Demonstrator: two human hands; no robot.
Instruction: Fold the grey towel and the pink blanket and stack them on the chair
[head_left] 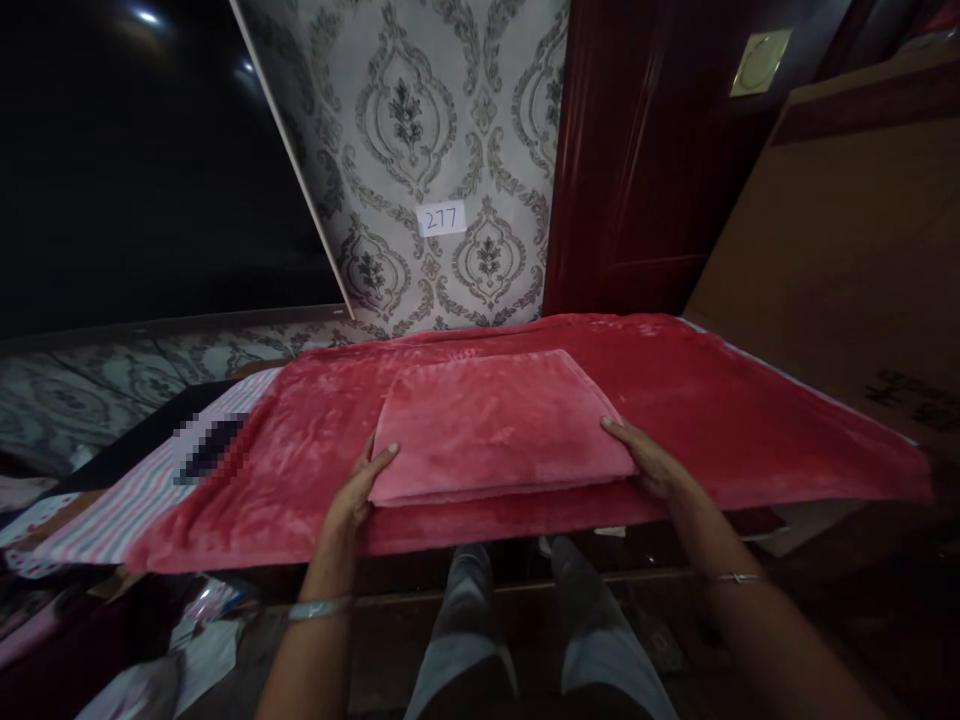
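Observation:
A pink plush blanket (499, 425), folded into a flat rectangle, is between my two hands. My left hand (361, 485) grips its left edge, thumb on top and fingers at the side and below. At the right edge my right hand (643, 458) does the same, thumb on the upper face and the other fingers mostly hidden. Beneath the folded piece lies a red plush cloth (712, 410), spread over a long surface. From this view I cannot tell whether the folded blanket rests on the cloth or is slightly lifted.
Striped fabric (142, 480) shows at the left end. A large dark screen (150, 160) stands behind on the left, and a big cardboard box (840, 230) on the right. A paper marked 277 (442, 218) is on the patterned wall. Plastic and papers (206, 640) lie low at left.

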